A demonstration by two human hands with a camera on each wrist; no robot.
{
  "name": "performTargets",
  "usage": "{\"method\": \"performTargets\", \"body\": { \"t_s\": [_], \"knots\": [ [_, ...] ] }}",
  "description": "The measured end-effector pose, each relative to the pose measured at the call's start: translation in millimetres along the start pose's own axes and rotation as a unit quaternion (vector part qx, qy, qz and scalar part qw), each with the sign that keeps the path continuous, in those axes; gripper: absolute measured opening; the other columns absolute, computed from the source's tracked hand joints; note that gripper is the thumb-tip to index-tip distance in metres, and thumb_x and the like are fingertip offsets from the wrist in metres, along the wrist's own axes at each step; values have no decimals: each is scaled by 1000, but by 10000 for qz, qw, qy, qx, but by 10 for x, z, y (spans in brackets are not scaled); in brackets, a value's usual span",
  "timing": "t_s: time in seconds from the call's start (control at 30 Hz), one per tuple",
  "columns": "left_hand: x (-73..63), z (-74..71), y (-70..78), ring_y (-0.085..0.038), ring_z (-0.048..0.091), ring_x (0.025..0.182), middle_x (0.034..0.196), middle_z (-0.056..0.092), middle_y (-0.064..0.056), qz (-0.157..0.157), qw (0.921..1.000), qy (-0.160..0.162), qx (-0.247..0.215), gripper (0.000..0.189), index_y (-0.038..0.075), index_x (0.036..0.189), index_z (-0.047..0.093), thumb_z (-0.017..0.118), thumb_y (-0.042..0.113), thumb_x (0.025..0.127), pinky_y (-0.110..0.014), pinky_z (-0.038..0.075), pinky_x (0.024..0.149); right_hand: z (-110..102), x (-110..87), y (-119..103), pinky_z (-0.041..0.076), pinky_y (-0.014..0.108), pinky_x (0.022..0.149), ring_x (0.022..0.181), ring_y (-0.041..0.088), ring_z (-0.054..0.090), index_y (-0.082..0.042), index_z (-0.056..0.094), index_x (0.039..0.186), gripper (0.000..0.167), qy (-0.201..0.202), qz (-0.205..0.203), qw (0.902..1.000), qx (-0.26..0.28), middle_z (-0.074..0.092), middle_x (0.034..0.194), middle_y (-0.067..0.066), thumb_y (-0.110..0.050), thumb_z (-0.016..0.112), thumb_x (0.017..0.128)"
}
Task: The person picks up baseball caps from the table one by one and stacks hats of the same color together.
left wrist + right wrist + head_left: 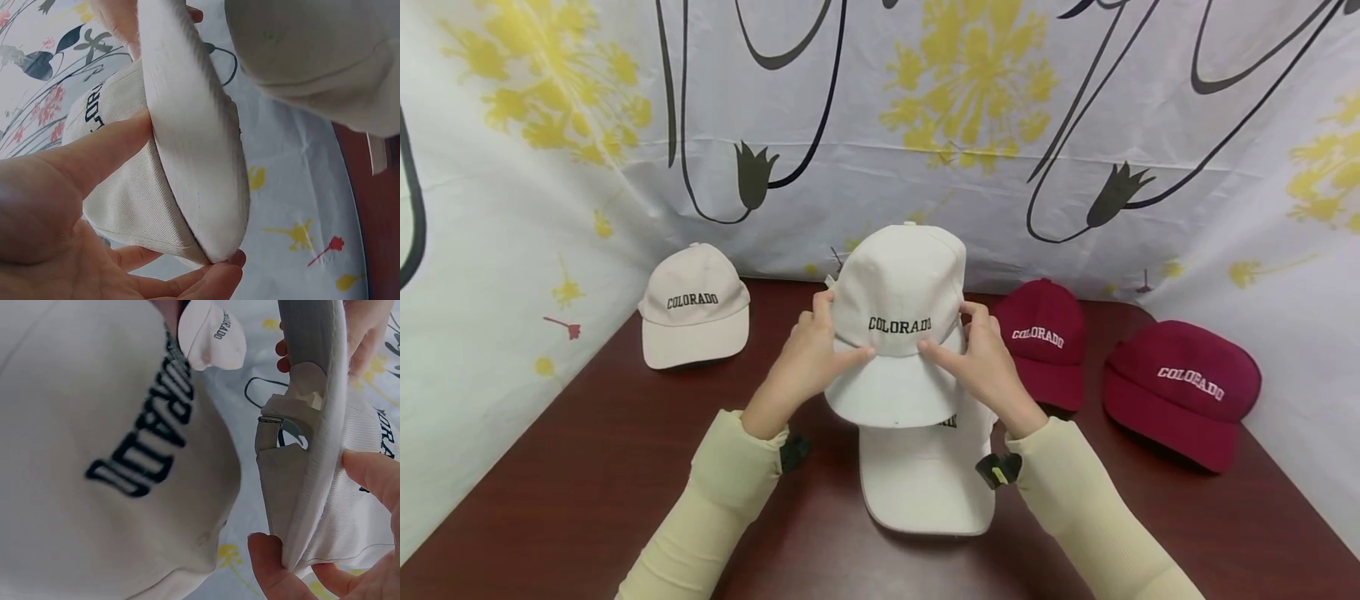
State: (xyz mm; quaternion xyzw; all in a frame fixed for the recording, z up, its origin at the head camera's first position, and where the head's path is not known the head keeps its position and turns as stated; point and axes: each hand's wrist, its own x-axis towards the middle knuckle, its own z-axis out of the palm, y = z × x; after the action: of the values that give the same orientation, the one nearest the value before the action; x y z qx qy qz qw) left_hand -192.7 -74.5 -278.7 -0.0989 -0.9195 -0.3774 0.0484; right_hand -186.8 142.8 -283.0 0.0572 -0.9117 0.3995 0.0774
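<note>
Both hands hold an off-white baseball cap point(898, 275) with dark COLORADO lettering, raised upright at the middle of the view. My left hand point(805, 358) grips its left side, thumb on the front at the brim seam and fingers round behind. On the other side my right hand point(988, 362) pinches it the same way. In the right wrist view the cap's back strap point(269, 431) shows behind the brim point(322, 456). Below and behind the held cap sits another off-white cap point(925, 492), its crown and lettering mostly covered.
A third off-white cap point(696, 304) sits at the back left of the dark red-brown table point(587, 442). Two maroon caps, one point(1041, 333) partly behind the right hand and one point(1183, 392) farther right, sit on the right. A patterned white cloth point(865, 108) surrounds the back and sides.
</note>
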Motion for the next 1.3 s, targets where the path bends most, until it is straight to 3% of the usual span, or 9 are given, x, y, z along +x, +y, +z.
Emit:
{"method": "performTargets", "body": {
  "t_s": [0.53, 0.73, 1.0, 1.3],
  "knots": [
    [-67, 280, 102, -41, 48, 101, 110, 45, -28, 223, 9995, -179, 157, 90, 2, 138, 19, 74, 34, 76, -49, 40, 85, -116, -224, 305, 45, 37, 70, 90, 26, 46, 0, 28, 134, 75, -11, 74, 10000, 7, 42, 105, 18, -36, 69, 81],
    [-109, 376, 93, -41, 48, 102, 112, 44, -29, 141, 9987, -414, 257, 89, 0, 138, 21, 73, 37, 76, -47, 40, 85, -131, -322, 385, 45, 35, 68, 88, 27, 48, 0, 28, 133, 76, -92, 219, 9997, -114, 43, 103, 18, -38, 69, 81],
    [-170, 482, 69, -42, 51, 93, 104, 47, -28, 303, 9978, -423, 410, 86, -1, 134, 25, 76, 35, 74, -47, 42, 80, -95, -423, 490, 46, 33, 68, 87, 26, 50, 2, 27, 133, 76, -251, 349, 9991, 34, 43, 102, 19, -36, 68, 82],
    [-235, 583, -18, -39, 56, 83, 97, 50, -27, 248, 9966, -608, 493, 83, -3, 129, 27, 76, 36, 73, -46, 45, 72, -12, -491, 587, 47, 33, 66, 85, 26, 49, 3, 28, 132, 76, -418, 465, 9980, -96, 44, 101, 18, -37, 69, 81]
  ]
}}
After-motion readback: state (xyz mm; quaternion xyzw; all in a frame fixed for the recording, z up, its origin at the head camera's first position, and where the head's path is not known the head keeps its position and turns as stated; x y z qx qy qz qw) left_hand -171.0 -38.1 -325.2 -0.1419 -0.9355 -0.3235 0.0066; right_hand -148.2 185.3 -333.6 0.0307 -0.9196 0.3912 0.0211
